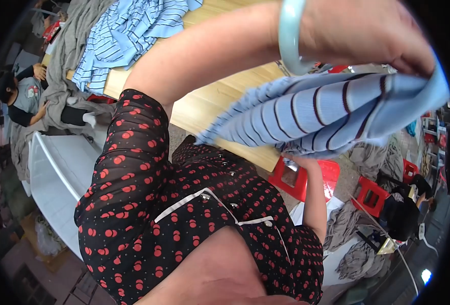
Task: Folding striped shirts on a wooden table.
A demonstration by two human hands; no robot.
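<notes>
A light-blue knit cloth [311, 112] with dark and white stripes hangs stretched in front of me, blurred a little along its lower edge. My left hand [367, 33], with a pale green bangle [290, 33] on the wrist, is raised at the upper right, its fingers closed on one end of the cloth. Lower down, my right hand [300, 160] is at the cloth's bunched underside and seems to grip it; its fingers are partly covered by the fabric. Below the cloth lies the light wooden table [199, 109].
More blue striped knitwear [133, 35] is heaped on the table's far left, beside grey fabric [67, 56]. A person [29, 96] sits at the left near a white bin [57, 162]. Red stools [326, 178] and grey fabric piles [339, 223] stand at the right.
</notes>
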